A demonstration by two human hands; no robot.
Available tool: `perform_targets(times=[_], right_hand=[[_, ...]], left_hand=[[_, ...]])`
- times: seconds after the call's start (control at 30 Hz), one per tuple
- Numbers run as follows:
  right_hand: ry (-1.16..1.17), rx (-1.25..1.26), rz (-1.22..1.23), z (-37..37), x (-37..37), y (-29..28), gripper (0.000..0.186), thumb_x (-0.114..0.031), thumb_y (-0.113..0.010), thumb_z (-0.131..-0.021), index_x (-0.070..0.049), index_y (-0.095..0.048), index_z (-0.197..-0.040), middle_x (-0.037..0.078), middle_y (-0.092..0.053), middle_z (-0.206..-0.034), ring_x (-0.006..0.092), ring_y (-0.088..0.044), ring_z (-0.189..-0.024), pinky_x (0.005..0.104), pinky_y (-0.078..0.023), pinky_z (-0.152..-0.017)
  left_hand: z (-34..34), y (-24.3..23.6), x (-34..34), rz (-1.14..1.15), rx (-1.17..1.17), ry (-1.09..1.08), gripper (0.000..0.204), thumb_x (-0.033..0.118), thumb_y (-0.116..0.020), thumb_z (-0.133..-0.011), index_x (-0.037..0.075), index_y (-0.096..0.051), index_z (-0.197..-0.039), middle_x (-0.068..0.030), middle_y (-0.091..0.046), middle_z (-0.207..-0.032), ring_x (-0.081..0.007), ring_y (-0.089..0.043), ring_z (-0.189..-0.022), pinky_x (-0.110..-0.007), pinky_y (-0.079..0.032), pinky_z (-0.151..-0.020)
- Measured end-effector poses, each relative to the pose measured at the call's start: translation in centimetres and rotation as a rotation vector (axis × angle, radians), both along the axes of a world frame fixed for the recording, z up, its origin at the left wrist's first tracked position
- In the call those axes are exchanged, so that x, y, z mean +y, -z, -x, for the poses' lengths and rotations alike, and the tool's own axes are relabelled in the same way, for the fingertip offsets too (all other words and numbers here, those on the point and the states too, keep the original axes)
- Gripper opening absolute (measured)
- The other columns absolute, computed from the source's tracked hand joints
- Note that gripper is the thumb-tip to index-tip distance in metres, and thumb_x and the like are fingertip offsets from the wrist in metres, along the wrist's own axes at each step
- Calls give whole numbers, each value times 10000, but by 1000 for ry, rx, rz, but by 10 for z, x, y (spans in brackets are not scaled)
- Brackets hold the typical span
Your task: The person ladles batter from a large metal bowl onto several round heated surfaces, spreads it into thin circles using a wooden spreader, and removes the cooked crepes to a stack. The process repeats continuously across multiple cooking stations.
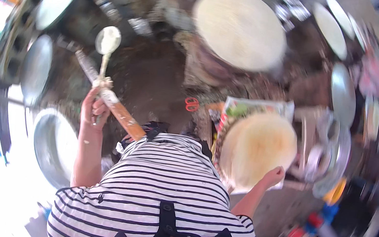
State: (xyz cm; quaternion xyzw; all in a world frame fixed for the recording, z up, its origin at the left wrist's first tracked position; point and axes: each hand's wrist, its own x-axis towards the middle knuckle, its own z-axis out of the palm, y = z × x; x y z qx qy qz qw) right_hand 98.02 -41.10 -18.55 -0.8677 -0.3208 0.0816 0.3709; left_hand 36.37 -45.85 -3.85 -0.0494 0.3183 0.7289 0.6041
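Left hand (93,108) grips a batter-coated ladle (108,41); right hand (273,175), seemingly closed, touches a round tray (257,146) already thinly coated.

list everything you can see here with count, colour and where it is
ladle: 1, pale batter-coated bowl, upper left, held up in the left hand
wooden stick: 1, brown and pale, slanting past the left hand
large round disc: 1, cream, top centre
round tray with pale sheet: 1, cream-yellow, right of centre, at the right hand
round metal trays: several, grey, ringed about the left, top and right edges
scissors: 1, red handles, centre
ground: dark brown, centre
striped top: 1, white and dark, bottom centre
left hand: 1, grip closed on the ladle handle
right hand: 1, at the tray's lower edge; grip unclear
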Motion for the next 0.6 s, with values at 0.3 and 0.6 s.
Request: perform_targets(times=[0.3,0.6], right_hand=[[-1832,1054,777,507,104,-2,292,-212,-463,-930,-13,-577,-1110,85,-655,-969,165,-617,-870,286,-493,-776],[-2161,632,1892,718,-40,-3,141,-182,-478,-896,-48,-524,-898,34,-546,-672,104,-481,-433,252,-409,-377]], left_hand=[[19,70,-102,214,121,-556,281,148,-465,-909,-42,-460,-1116,-121,-582,-865,-39,-357,-424,-165,-318,-315],[59,171,-193,328,99,-1128,308,247,-521,-910,-13,-491,-1073,-149,-621,-960,-48,-375,-429,-175,-329,-323]])
